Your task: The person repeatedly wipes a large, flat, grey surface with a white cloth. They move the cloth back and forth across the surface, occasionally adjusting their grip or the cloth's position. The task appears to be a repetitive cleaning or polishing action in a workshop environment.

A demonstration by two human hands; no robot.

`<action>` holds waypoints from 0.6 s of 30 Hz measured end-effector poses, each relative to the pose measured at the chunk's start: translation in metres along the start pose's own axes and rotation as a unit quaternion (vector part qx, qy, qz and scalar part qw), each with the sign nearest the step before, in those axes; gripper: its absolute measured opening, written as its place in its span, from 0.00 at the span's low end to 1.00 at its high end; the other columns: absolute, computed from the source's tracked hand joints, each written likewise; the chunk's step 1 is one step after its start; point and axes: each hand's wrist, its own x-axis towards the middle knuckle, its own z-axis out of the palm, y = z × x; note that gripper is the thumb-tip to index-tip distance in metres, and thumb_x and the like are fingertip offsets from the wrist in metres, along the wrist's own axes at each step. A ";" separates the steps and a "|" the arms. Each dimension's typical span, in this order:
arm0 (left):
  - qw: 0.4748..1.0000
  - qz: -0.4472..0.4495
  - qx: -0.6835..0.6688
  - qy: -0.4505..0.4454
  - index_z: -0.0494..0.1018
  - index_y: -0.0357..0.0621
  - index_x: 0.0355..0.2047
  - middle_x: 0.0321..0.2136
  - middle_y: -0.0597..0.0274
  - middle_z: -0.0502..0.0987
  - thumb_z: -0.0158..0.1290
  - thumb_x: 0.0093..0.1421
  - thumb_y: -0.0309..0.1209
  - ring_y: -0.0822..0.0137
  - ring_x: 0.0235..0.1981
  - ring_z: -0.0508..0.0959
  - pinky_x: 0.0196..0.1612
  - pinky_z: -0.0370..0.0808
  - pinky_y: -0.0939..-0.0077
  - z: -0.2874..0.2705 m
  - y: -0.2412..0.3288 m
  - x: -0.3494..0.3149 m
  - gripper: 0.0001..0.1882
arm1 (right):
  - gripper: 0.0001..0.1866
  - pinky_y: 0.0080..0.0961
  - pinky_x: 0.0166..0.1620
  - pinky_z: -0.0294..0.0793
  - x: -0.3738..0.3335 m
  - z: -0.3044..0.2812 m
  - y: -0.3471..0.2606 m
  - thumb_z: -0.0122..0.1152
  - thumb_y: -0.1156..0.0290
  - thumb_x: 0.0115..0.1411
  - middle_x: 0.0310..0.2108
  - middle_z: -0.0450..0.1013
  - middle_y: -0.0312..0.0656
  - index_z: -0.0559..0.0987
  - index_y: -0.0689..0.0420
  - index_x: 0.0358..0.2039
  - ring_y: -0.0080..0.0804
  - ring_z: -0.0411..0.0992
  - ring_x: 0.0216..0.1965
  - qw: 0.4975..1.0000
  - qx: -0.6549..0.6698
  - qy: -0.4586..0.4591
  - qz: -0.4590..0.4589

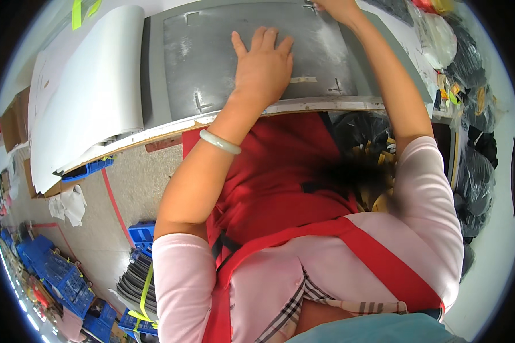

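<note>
My left hand point(263, 67) lies flat with its fingers spread on a dark grey sheet point(203, 54), which has whitish scuffs and black corner marks. A pale bangle point(220, 142) circles my left wrist. At the sheet's far right corner is my right hand point(339, 8), partly cut off by the picture's upper edge. Its fingers are pinched together beside a small dark piece point(309, 5) whose kind I cannot make out. A short strip of tan tape point(303, 80) sticks to the sheet, right of my left wrist.
A large white sheet point(91, 80) curls over the table's left side. The table's worn front edge point(332, 105) runs before my red apron point(269, 183). Bagged dark goods point(475, 177) line the right wall. Blue crates point(63, 280) and a grey stack point(136, 283) stand at lower left.
</note>
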 end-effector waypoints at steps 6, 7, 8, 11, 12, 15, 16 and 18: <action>1.000 0.016 0.011 0.017 0.74 0.54 0.58 0.59 0.57 0.72 0.51 0.68 0.39 0.55 0.65 0.67 0.65 0.54 0.23 -0.001 -0.003 -0.001 0.19 | 0.05 0.27 0.29 0.74 0.008 0.096 -0.060 0.68 0.73 0.59 0.23 0.78 0.40 0.83 0.61 0.32 0.26 0.74 0.23 0.988 0.090 -0.098 -0.078; 0.999 0.016 0.005 0.028 0.75 0.53 0.58 0.58 0.56 0.72 0.52 0.68 0.39 0.54 0.65 0.67 0.65 0.54 0.23 0.000 -0.003 -0.002 0.19 | 0.05 0.30 0.31 0.76 0.008 0.111 -0.079 0.68 0.72 0.59 0.23 0.79 0.42 0.83 0.61 0.31 0.30 0.76 0.25 0.989 0.043 -0.112 -0.090; 0.999 0.017 -0.001 0.040 0.76 0.52 0.57 0.58 0.55 0.72 0.52 0.68 0.39 0.53 0.64 0.68 0.64 0.54 0.22 0.001 -0.004 -0.003 0.19 | 0.06 0.32 0.33 0.76 0.012 0.128 -0.091 0.68 0.72 0.59 0.25 0.79 0.45 0.83 0.61 0.31 0.35 0.76 0.26 0.984 0.010 -0.097 -0.150; 0.998 0.029 -0.005 0.047 0.77 0.48 0.55 0.56 0.52 0.73 0.52 0.68 0.39 0.53 0.63 0.68 0.64 0.54 0.21 0.004 -0.001 -0.001 0.18 | 0.07 0.39 0.38 0.76 0.025 0.156 -0.108 0.67 0.70 0.59 0.28 0.79 0.53 0.83 0.61 0.30 0.47 0.78 0.31 0.960 -0.072 -0.070 -0.261; 0.999 0.031 0.015 0.019 0.78 0.46 0.54 0.56 0.51 0.73 0.51 0.68 0.40 0.51 0.63 0.68 0.64 0.54 0.20 0.004 -0.002 -0.001 0.19 | 0.08 0.41 0.40 0.76 0.030 0.163 -0.114 0.66 0.69 0.58 0.29 0.79 0.55 0.82 0.61 0.30 0.51 0.77 0.33 0.958 -0.079 -0.083 -0.262; 0.999 0.035 0.016 0.028 0.77 0.45 0.56 0.56 0.49 0.73 0.50 0.69 0.41 0.49 0.63 0.68 0.64 0.53 0.18 0.005 -0.002 -0.003 0.21 | 0.08 0.44 0.41 0.75 0.040 0.180 -0.123 0.65 0.70 0.58 0.30 0.78 0.58 0.82 0.62 0.29 0.57 0.77 0.35 0.945 -0.123 -0.096 -0.288; 0.999 0.033 0.014 0.037 0.77 0.45 0.56 0.57 0.49 0.73 0.50 0.69 0.41 0.48 0.63 0.68 0.64 0.53 0.18 0.006 -0.003 -0.003 0.21 | 0.08 0.45 0.40 0.75 0.042 0.185 -0.123 0.64 0.70 0.58 0.31 0.78 0.58 0.81 0.63 0.28 0.58 0.77 0.35 0.939 -0.141 -0.097 -0.299; 0.998 0.035 0.006 0.054 0.77 0.44 0.56 0.58 0.49 0.72 0.50 0.69 0.41 0.47 0.64 0.67 0.64 0.53 0.18 0.006 -0.002 -0.002 0.21 | 0.09 0.47 0.41 0.74 0.045 0.186 -0.121 0.64 0.70 0.56 0.30 0.78 0.59 0.81 0.64 0.28 0.60 0.76 0.35 0.921 -0.191 -0.080 -0.329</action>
